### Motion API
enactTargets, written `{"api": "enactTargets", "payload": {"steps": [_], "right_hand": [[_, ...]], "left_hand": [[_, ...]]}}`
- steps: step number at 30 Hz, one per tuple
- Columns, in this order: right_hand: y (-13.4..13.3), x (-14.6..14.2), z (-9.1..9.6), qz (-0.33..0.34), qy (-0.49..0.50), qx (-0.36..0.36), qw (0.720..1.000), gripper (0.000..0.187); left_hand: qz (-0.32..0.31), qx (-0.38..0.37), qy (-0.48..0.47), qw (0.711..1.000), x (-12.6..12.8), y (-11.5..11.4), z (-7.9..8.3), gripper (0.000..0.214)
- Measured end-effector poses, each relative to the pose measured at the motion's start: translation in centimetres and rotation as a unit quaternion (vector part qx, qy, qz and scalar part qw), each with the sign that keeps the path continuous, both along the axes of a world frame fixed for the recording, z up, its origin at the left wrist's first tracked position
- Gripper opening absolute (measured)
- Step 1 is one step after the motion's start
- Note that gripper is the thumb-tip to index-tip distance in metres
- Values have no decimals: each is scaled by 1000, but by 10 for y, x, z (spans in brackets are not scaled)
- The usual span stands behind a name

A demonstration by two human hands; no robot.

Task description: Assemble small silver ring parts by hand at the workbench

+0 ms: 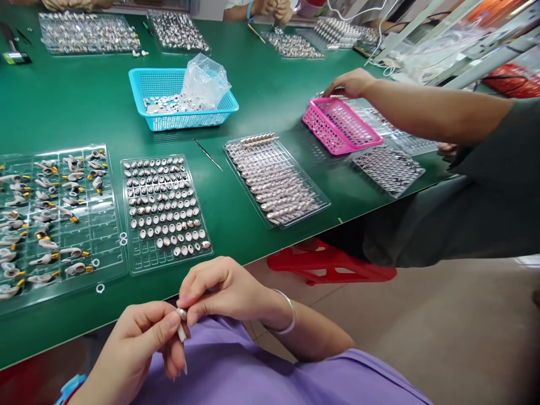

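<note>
Just beyond my lap, in front of the table edge, my left hand point(145, 332) pinches a small white earbud piece point(181, 315) between thumb and forefinger. Its stem points down and its rounded end is up. My right hand point(223, 289) closes thumb and fingers on the upper end of the same piece, so both hands touch it. Nearest to them is a clear tray point(143, 256) with rows of small oval shells point(169, 208). Left of it, another clear tray point(99, 211) bears white earbud parts with yellow ends point(44, 244).
Tweezers point(207, 154) lie near a tray of stacked white stems point(278, 180). A blue basket point(189, 121) holds small parts and a plastic bag point(205, 79). On the right, a co-worker's arm point(439, 112) reaches over a pink basket point(333, 138). Loose white rings point(100, 288) lie near the front edge.
</note>
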State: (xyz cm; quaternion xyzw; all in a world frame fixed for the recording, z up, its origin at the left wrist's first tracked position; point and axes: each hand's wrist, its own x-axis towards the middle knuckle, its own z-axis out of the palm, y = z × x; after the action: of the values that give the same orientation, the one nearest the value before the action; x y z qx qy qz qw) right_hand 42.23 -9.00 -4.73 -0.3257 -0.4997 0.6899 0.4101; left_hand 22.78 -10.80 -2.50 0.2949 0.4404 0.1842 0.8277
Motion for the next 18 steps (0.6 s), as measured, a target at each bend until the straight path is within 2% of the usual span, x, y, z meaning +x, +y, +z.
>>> {"api": "enactTargets", "payload": {"steps": [3,7,10,18], "right_hand": [[2,0,2,36,6,-58,998,15],[8,2,10,130,24,-152,980,21],[11,3,15,184,15,-175,967,23],[4,2,14,186,-2,-200,962,12]], "left_hand": [[-6,-7,-12,1000,0,-2,-1,41],[-16,-36,-30,999,4,-3,2,40],[-20,-81,-41,996,7,-3,6,40],[-9,-137,-41,990,8,-9,8,39]]}}
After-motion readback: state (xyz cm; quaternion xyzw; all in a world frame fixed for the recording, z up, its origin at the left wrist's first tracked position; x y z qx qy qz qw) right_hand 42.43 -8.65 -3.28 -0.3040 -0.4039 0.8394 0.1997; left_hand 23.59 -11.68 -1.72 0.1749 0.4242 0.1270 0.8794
